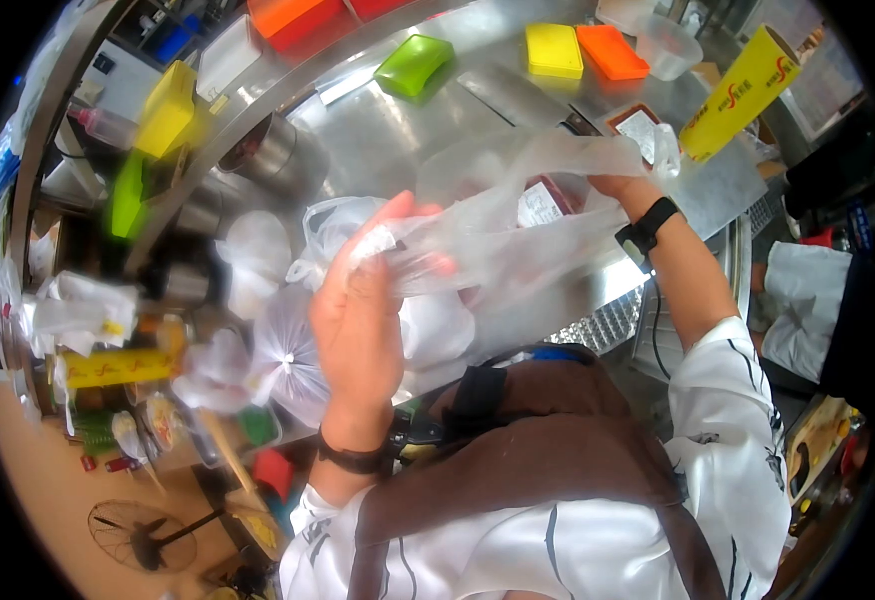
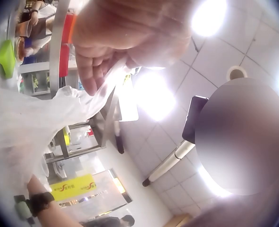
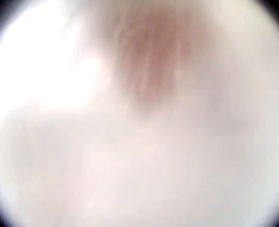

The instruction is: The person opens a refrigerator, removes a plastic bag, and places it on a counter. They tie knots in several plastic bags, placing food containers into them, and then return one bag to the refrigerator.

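The left hand (image 1: 363,310) pinches one end of a clear plastic bag (image 1: 498,245), its fingers curled on the film in the left wrist view. The bag stretches across, above the metal counter (image 1: 358,140), to the right hand (image 1: 620,186), whose fingers are veiled by plastic; whether they grip it I cannot tell, as the right wrist view is a blur. A dark red package (image 1: 568,190) with a white label shows behind or through the film; which, I cannot tell. Knotted plastic bags (image 1: 296,368) sit beside the left hand. Farther back on the counter lie a green container (image 1: 415,66), a yellow container (image 1: 555,50) and an orange container (image 1: 613,52), with a yellow printed roll (image 1: 743,95) upright at the right, leaning
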